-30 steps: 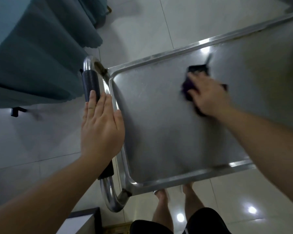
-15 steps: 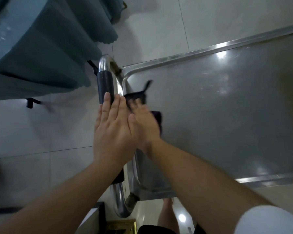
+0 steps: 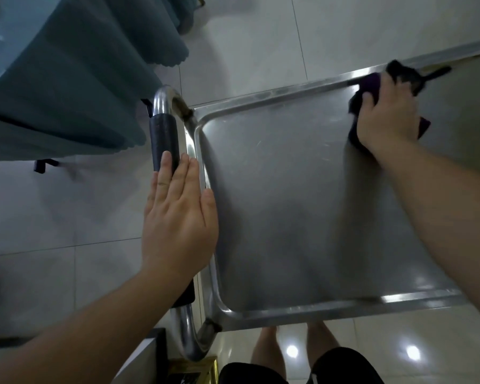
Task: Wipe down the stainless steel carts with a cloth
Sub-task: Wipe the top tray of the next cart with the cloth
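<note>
the stainless steel cart [image 3: 288, 217] fills the middle of the view, its top tray seen from above with a raised rim all round. the left hand [image 3: 178, 217] lies flat with straight fingers together, palm down on the black foam grip of the push handle [image 3: 164, 139] at the cart's left end; it is released, gripping nothing, and its thumb side reaches over the tray's left rim. the right hand [image 3: 387, 117] is at the far side of the tray, just beside the far rim, fingers curled over a dark purple cloth [image 3: 372, 81] and pressing it to the steel; bits of the cloth stick out past the fingers and under the wrist, blurred. the two hands are well apart. a teal tablecloth [image 3: 67, 79] hangs in folds at the upper left, over a pale tiled floor [image 3: 67, 217]. below the tray's near rim the person's bare legs [image 3: 266, 350] and black shorts [image 3: 341, 367] show.
</note>
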A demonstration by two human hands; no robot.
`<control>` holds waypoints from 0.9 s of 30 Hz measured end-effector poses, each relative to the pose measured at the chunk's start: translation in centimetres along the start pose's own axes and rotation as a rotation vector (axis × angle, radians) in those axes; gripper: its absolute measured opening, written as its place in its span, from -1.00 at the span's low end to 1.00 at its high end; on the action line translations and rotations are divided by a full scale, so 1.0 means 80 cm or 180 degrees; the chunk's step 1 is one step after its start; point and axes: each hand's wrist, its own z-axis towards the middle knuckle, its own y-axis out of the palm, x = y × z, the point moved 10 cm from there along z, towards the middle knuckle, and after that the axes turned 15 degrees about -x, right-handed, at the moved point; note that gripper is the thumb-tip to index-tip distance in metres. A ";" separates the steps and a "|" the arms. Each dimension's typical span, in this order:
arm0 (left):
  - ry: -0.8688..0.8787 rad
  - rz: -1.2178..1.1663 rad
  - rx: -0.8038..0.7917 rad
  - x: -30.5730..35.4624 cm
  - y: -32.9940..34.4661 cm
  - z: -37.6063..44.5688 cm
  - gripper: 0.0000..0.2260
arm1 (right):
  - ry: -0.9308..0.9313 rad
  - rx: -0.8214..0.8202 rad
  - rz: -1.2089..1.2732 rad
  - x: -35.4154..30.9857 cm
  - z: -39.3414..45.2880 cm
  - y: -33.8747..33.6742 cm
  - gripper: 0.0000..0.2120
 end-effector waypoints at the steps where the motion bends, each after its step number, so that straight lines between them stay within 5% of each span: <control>1: 0.0005 0.0001 -0.0001 0.000 0.000 0.000 -0.44 | 0.0477 0.0106 0.0136 0.006 -0.001 0.002 -0.41; 4: -0.0011 -0.0044 0.0002 -0.001 0.000 0.000 -0.44 | 0.0818 0.0177 0.0333 -0.056 -0.020 0.031 -0.42; 8: -0.0021 -0.0006 0.0018 -0.001 -0.001 0.001 -0.44 | -0.0094 -0.0255 0.0039 -0.213 -0.075 0.107 -0.42; 13: -0.0044 0.0079 0.0013 0.001 -0.002 -0.001 -0.42 | -0.2221 -0.1066 -0.0728 -0.376 -0.176 0.197 -0.47; 18: -0.0020 0.0079 -0.0075 0.003 -0.001 -0.002 -0.42 | -0.3722 -0.1761 -0.1338 -0.336 -0.188 0.189 -0.46; 21: 0.0002 -0.0053 -0.0082 0.001 -0.003 -0.003 -0.44 | -0.3062 -0.1228 -0.0844 -0.244 -0.111 0.119 -0.46; 24: 0.0011 -0.0136 -0.0067 -0.001 -0.003 -0.003 -0.44 | -0.1349 -0.0317 -0.0225 -0.106 -0.002 0.026 -0.46; 27: 0.0021 -0.0132 -0.0023 -0.002 -0.004 -0.003 -0.44 | 0.0303 0.0025 0.0125 -0.012 0.058 -0.023 -0.44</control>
